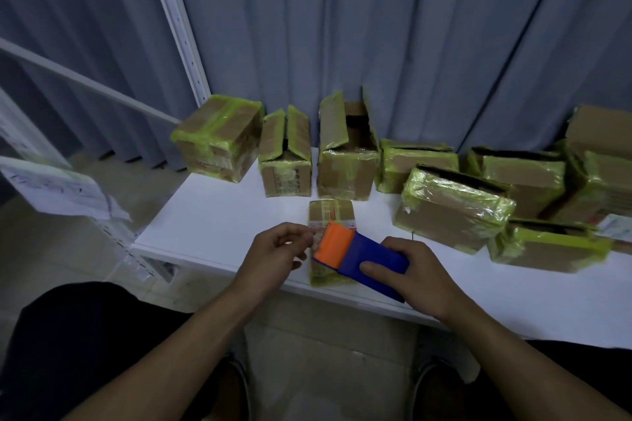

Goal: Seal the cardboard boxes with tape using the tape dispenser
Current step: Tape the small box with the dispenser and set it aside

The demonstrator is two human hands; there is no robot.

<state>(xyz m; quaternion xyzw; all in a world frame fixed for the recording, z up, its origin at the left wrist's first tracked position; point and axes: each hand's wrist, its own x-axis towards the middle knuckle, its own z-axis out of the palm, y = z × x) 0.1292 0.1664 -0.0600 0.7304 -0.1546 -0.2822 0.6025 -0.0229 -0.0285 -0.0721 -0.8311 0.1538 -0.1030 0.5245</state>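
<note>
A small cardboard box (pixel 330 212) lies near the front edge of the white table (pixel 212 215), partly hidden by the tape dispenser. My right hand (pixel 415 273) grips the blue body of the tape dispenser (pixel 362 258), whose orange front end points left over the box. My left hand (pixel 273 253) is just left of that orange end, fingers curled and pinching at the tape edge; the tape itself is hard to make out.
Several cardboard boxes wrapped in yellow-green tape stand along the back of the table: a closed one (pixel 219 137) at the left, two with raised flaps (pixel 285 161) (pixel 347 154), more piled at the right (pixel 451 208). A white rack post (pixel 178 27) and grey curtain stand behind.
</note>
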